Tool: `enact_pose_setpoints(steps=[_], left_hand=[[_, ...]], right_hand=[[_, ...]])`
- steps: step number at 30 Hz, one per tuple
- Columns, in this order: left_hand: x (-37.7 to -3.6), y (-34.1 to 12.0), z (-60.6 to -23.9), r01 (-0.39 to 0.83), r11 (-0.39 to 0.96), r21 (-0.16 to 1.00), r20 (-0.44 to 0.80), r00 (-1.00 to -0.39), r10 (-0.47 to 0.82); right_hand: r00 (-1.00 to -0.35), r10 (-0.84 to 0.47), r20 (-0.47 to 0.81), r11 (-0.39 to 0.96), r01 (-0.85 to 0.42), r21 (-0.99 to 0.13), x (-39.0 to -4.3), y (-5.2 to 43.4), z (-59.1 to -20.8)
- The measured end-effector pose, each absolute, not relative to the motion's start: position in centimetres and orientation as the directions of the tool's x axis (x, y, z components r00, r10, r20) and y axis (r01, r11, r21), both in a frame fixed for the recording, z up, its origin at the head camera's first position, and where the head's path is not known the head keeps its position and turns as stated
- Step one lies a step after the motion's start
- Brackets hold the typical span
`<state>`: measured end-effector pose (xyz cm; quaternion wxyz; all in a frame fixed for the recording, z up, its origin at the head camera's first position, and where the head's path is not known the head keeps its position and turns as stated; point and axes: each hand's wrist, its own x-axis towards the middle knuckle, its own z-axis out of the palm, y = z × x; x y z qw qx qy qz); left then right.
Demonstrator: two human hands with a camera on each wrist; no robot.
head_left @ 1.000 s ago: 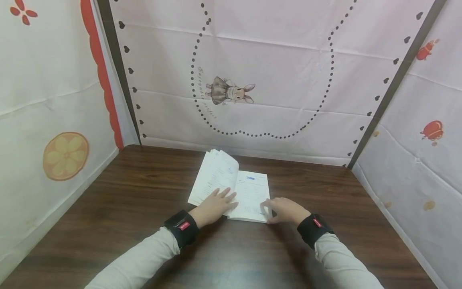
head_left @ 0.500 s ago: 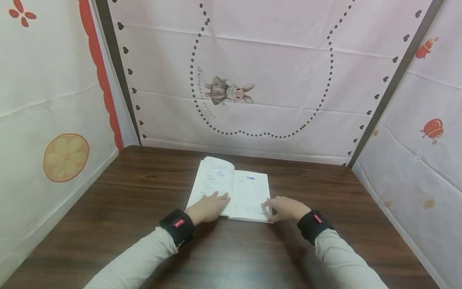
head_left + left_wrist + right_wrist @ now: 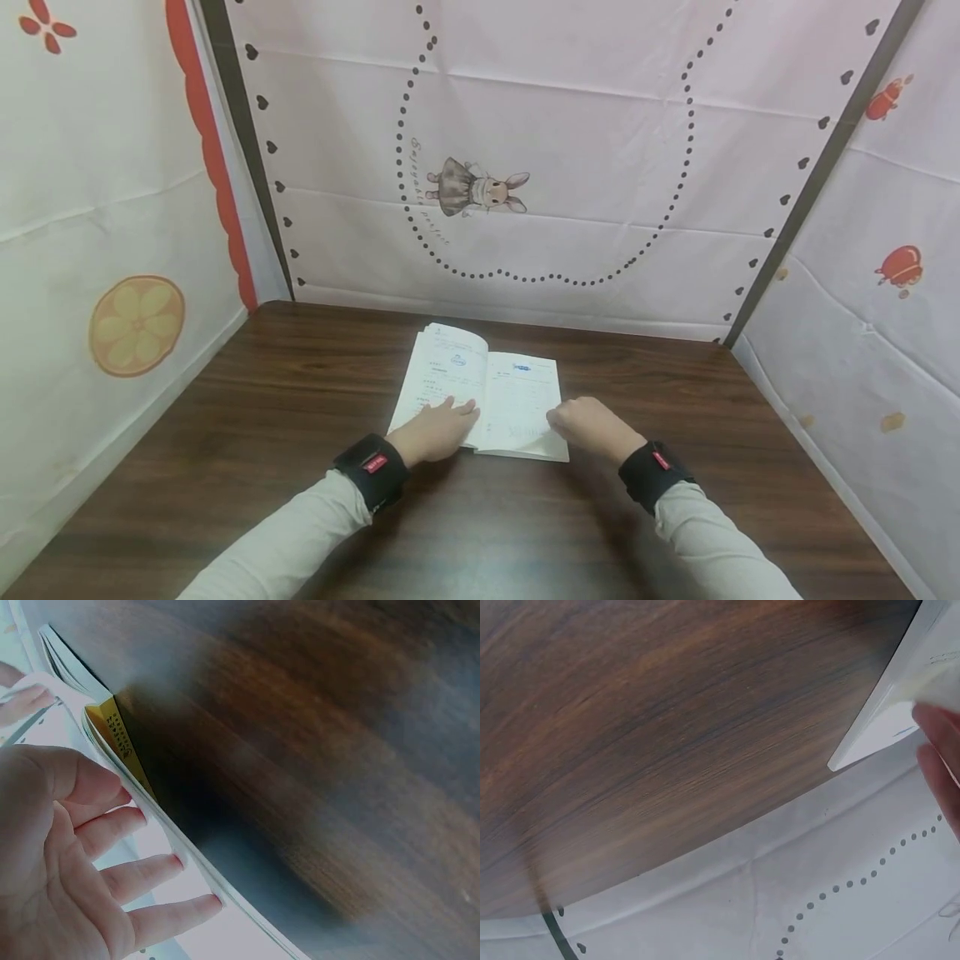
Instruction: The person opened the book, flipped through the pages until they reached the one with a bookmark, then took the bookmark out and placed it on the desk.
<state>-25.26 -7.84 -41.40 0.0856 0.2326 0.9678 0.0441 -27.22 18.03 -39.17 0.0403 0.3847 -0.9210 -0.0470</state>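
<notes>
An open book (image 3: 519, 387) with printed white pages lies on the dark table. My left hand (image 3: 435, 429) rests on the lower part of the left-hand pages, fingers extended and slightly apart. In the left wrist view the fingers of my left hand (image 3: 97, 855) lie over the pages near the book's lower edge, and a yellow spine (image 3: 120, 739) shows. My right hand (image 3: 592, 423) is at the right edge of the book with curled fingers, pinching a page (image 3: 60, 690) that bends up slightly. In the right wrist view the right hand (image 3: 941, 746) is partly cut off.
The dark wood-grain table (image 3: 300, 400) spreads around the book. White printed cloth (image 3: 570, 167) hangs behind the table, with further cloth walls on the left (image 3: 75, 208) and right (image 3: 862, 317). Both wrists wear black bands (image 3: 371, 472).
The left-hand pages, raised earlier, have settled flatter, and my left hand has shifted slightly left with them. My right fingers have curled in at the right page's edge.
</notes>
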Motion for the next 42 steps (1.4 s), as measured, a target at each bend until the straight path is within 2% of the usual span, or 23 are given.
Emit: enact_pose_setpoints(steps=[4,11,15,20,26,38,42], left_hand=[[-25.3,-7.7,-41.3,0.429,0.887,0.171,-0.154,-0.878,0.454],[-25.5,-7.2,-41.3,0.387,0.899,0.203,-0.157,-0.894,0.420],[-25.7,-6.6,-41.4,0.361,0.912,0.195,-0.122,-0.914,0.388],[-25.6,-6.1,-41.1,0.333,0.923,0.193,-0.105,-0.928,0.357],[-25.2,-5.5,-41.0,0.290,0.929,0.228,-0.085,-0.945,0.316],[-25.2,-4.0,-41.0,0.198,0.966,0.168,-0.043,-0.977,0.207],[-25.2,-3.8,-40.6,0.183,0.965,0.189,-0.056,-0.979,0.197]], right_hand=[[-0.662,-0.732,0.163,0.681,-0.701,0.213,-27.3,17.9,-38.9],[-0.610,-0.737,0.291,0.664,-0.734,0.144,-27.0,17.0,-37.1],[-0.553,-0.755,0.352,0.631,-0.758,0.162,-26.7,16.2,-35.9],[-0.499,-0.784,0.370,0.604,-0.750,0.268,-26.4,15.3,-35.0],[-0.475,-0.809,0.347,0.582,-0.731,0.356,-26.3,14.3,-34.3],[-0.408,-0.838,0.362,0.538,-0.732,0.419,-26.6,13.2,-33.5],[-0.393,-0.823,0.411,0.554,-0.717,0.424,-26.8,13.4,-33.7]])
